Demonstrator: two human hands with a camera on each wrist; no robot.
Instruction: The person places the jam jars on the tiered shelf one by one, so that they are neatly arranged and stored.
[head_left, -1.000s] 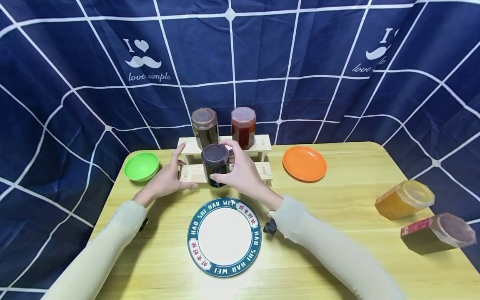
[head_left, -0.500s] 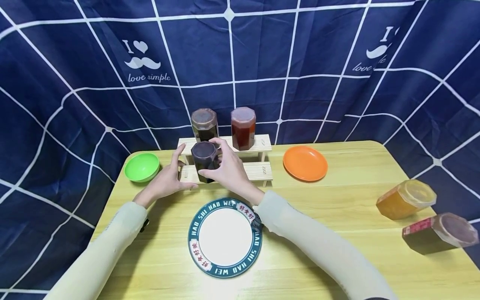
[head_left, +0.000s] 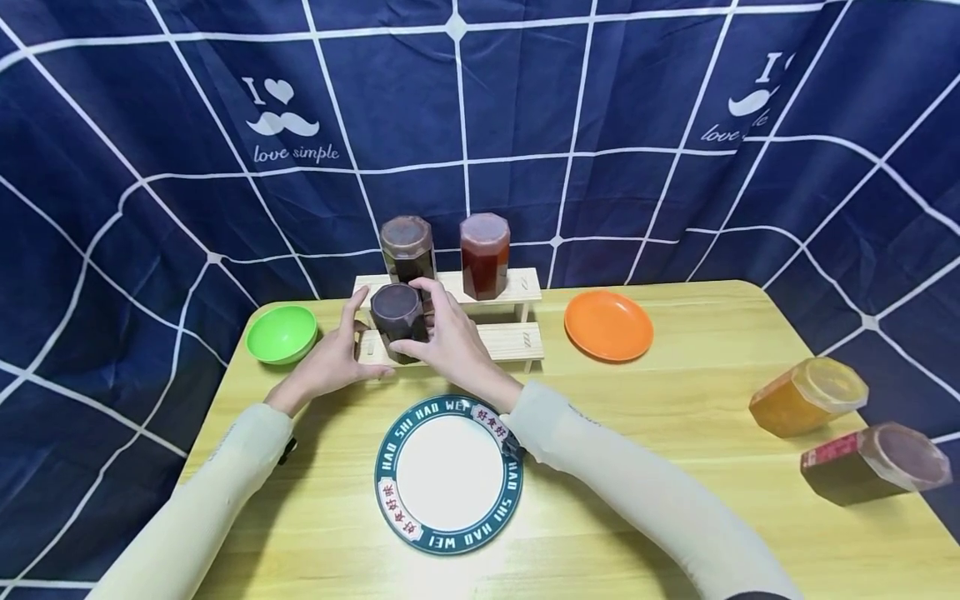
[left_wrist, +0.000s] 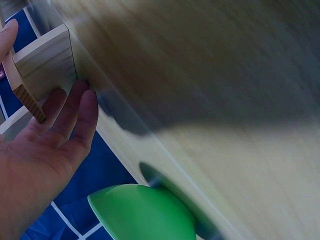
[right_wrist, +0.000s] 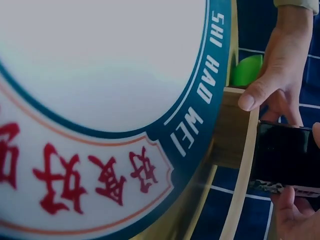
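My right hand [head_left: 448, 337] grips a dark octagonal jar [head_left: 397, 312], thumb in front and fingers round its far right side. The jar stands upright over the left part of the lower step of a two-step wooden rack [head_left: 510, 340]; whether its base touches the step cannot be told. My left hand [head_left: 330, 358] holds the rack's left end, thumb at the front and fingers reaching behind, as the left wrist view shows. On the upper step stand a brownish-dark jar [head_left: 407, 246] and a red jar [head_left: 484, 262].
A green bowl [head_left: 282, 335] lies left of the rack, an orange plate [head_left: 609, 325] to its right. In front is a white plate with a teal rim [head_left: 450, 546]. An amber jar [head_left: 802, 400] and a brown jar [head_left: 862, 467] stand far right. A blue curtain [head_left: 525, 125] hangs behind.
My right hand has carried the dark jar leftward along the lower step, toward my left hand. My left hand has stayed at the rack's end.
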